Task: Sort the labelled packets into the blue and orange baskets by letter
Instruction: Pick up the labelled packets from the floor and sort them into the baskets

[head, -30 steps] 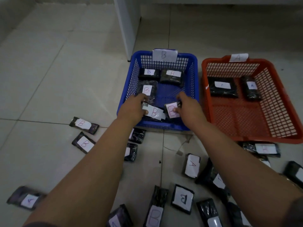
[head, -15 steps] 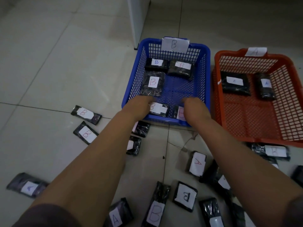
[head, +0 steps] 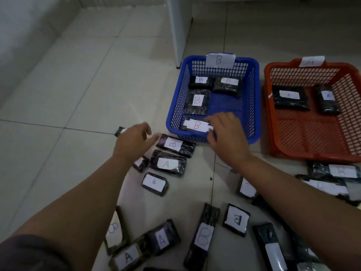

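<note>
- Two hands out, left hand (head: 134, 141) spread wide over the floor, holding nothing, with a B packet (head: 175, 145) just right of its fingertips.
- Right hand (head: 227, 133) at the blue basket (head: 252, 106) front wall, fingers relaxed, touching a red-B packet (head: 196, 125) inside (grip unclear).
- Orange basket (head: 312, 145) far right.

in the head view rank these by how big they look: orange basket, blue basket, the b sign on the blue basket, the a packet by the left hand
1-2. orange basket and blue basket: near alike, and the orange is cut off at the frame edge, so unranked
3. A packet
4. B sign
</note>
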The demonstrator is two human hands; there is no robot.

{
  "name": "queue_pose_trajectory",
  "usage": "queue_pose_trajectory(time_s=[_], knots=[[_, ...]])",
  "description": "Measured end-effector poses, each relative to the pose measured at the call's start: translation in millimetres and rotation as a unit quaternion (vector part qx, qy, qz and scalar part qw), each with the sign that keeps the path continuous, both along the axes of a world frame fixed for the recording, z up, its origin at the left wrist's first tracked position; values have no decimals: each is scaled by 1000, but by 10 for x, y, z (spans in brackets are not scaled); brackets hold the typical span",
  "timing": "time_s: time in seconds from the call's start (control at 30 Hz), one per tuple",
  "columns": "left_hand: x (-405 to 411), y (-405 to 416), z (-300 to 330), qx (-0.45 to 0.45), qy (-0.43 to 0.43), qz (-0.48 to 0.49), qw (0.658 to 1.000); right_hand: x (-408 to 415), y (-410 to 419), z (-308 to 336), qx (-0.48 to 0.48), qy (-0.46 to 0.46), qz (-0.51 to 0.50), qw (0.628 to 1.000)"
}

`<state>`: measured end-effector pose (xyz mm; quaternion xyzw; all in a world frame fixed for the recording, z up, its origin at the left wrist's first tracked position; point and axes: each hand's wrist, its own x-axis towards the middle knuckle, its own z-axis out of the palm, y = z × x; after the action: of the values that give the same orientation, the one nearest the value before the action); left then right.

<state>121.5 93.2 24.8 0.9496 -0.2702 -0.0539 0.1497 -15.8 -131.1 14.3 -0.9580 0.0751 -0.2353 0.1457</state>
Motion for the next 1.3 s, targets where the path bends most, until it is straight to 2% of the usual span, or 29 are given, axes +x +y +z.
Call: queue_pose_trajectory(time_s=[0.1,0.23,0.5,0.57,0.63,0.77,0.87,1.0,1.17,1.3], knots=[[-123,182,-106,95,36,-105,989,-87,182,9,-18,8,53,998],[-243,63,-232,150,43,-237,959,-179,191,18,30,46,39,998],[-323,-119,-393,227,40,-251,940,-452,322,-146,63,158,88,982],[-293,-90,-381,210,61,-220,951,-450,394,-262,87,205,103,970],[-245,-13,-327,157,65,-191,967,-399,462,-363,101,225,119,962],[-97,311,-230,35,2,-130,991,-190,598,-557,71,248,122,958],[4,595,-210,12,-31,-105,994,6,733,-667,42,255,108,960],[33,792,-154,-28,-45,-82,995,173,895,-742,34,307,37,950],[40,772,-86,-60,-36,-56,996,163,953,-721,6,312,-30,950],[40,630,-7,-81,-79,-63,992,103,866,-591,24,342,-45,938]])
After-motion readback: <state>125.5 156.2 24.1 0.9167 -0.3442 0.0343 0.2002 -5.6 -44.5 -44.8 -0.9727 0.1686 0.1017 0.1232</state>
